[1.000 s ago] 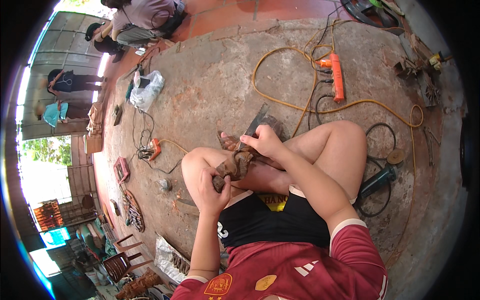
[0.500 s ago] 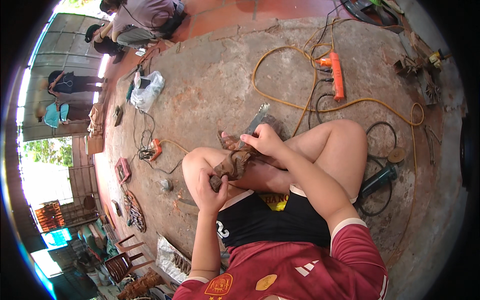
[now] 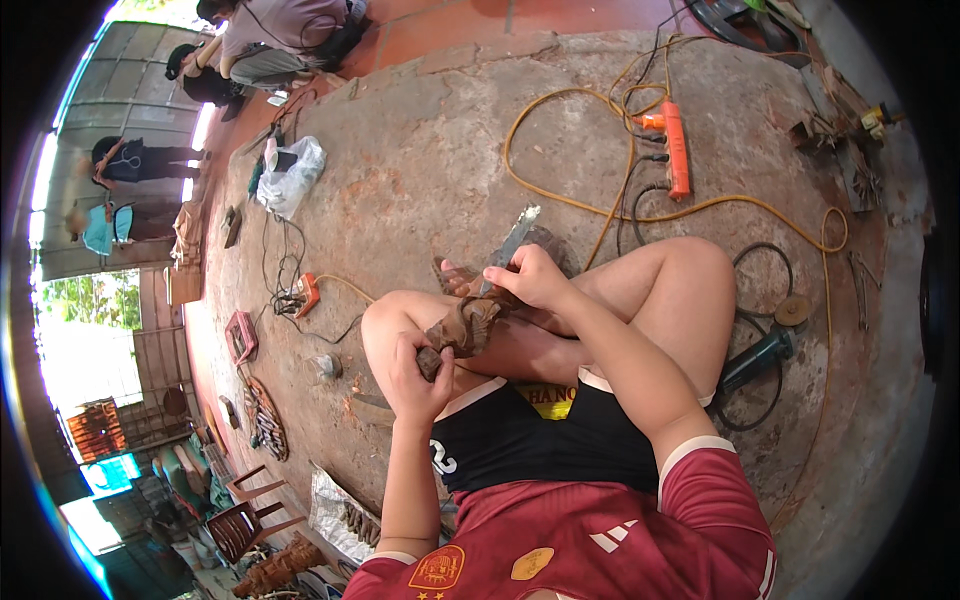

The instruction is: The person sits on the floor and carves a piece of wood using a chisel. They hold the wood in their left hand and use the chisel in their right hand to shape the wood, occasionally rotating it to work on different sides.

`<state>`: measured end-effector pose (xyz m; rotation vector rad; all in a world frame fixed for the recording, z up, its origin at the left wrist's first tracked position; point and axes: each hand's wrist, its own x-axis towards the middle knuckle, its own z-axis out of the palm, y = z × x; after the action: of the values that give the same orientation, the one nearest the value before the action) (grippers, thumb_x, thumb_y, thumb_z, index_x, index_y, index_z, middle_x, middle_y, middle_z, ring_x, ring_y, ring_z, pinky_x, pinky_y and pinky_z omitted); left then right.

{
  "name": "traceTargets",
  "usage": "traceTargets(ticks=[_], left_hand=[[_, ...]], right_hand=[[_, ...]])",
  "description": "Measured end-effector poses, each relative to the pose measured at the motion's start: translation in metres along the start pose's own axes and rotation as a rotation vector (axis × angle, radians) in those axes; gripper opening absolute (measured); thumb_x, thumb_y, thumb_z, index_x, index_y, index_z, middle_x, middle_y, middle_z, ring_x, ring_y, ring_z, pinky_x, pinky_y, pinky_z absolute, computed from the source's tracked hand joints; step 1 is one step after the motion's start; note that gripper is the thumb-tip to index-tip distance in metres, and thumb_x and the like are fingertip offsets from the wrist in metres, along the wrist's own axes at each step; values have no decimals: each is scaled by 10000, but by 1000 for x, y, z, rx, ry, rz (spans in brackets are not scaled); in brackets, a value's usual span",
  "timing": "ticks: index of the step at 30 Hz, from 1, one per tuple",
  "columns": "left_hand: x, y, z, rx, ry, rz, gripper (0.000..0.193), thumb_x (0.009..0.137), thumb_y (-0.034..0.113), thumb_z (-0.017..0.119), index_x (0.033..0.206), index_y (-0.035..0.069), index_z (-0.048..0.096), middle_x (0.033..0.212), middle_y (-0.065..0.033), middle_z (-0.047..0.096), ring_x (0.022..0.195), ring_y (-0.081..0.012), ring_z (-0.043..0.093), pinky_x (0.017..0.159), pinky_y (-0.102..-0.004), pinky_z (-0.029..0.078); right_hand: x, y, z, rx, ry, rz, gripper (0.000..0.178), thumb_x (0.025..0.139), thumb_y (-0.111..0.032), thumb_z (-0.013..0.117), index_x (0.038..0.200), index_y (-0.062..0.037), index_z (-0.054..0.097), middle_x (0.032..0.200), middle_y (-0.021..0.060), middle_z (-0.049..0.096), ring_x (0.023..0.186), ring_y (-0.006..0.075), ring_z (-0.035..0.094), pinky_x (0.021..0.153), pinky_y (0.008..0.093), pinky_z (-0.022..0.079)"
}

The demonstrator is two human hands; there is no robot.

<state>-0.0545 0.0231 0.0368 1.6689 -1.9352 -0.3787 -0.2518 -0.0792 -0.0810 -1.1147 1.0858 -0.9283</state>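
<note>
My left hand (image 3: 418, 385) is closed round the lower end of a brown carved wooden piece (image 3: 465, 328), which lies over my crossed legs. The carving has folded, rounded relief, and a darker stub of it shows by my left thumb. My right hand (image 3: 535, 281) grips a flat grey tool (image 3: 513, 243) with a ragged whitish end pointing away from me. The tool's near end is hidden by my fingers, just above the carving's far end. Whether tool and wood touch, I cannot tell. Behind the right hand is a dark brown lump (image 3: 549, 246), partly covered.
An orange power strip (image 3: 677, 150) with a looping yellow cable lies ahead on the right. A dark green cylindrical power tool (image 3: 757, 362) rests by my right knee. To the left are a plastic bag (image 3: 291, 177), cords, a pink tray (image 3: 241, 338) and a chisel bundle (image 3: 267, 418). Several people are farther off.
The view has shifted slightly. Both hands keep their grips, and the carving and grey tool stay in nearly the same place.
</note>
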Motion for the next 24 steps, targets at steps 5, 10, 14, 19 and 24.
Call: traceTargets(ticks=[5, 10, 14, 19, 24], left_hand=[[-3, 0, -2, -1, -14, 15, 259, 754, 18, 731, 887, 26, 509, 819, -125, 537, 741, -285, 537, 703, -359, 449], [-5, 0, 0, -10, -11, 33, 264, 747, 5, 728, 890, 27, 507, 824, -135, 539, 755, -305, 541, 713, -376, 454], [-4, -1, 0, -11, -19, 22, 265, 745, 4, 728, 891, 26, 508, 829, -134, 544, 765, -307, 545, 722, -375, 459], [-4, -3, -1, -10, -14, 14, 260, 749, 10, 727, 890, 23, 508, 832, -124, 543, 758, -286, 541, 719, -358, 454], [-5, -5, -1, -28, 9, 8, 245, 765, 27, 721, 886, 15, 508, 833, -105, 534, 735, -248, 524, 698, -330, 440]], right_hand=[[2, 5, 1, -30, -10, 10, 451, 796, -281, 775, 560, 43, 567, 505, 70, 522, 506, 103, 463, 458, 352, 380], [-5, -6, 4, 46, 9, 32, 447, 803, -280, 770, 562, 38, 569, 519, 53, 536, 519, 90, 469, 460, 340, 384], [-5, -4, 4, 47, -22, 12, 428, 820, -280, 778, 586, 35, 607, 550, 18, 561, 544, 74, 484, 462, 318, 395], [-3, 2, 3, 22, 21, 19, 439, 805, -275, 767, 575, 42, 568, 518, 51, 521, 525, 95, 463, 462, 342, 384], [-6, 7, 1, -17, 25, -14, 456, 800, -279, 771, 565, 46, 555, 495, 71, 488, 514, 100, 456, 456, 355, 373]])
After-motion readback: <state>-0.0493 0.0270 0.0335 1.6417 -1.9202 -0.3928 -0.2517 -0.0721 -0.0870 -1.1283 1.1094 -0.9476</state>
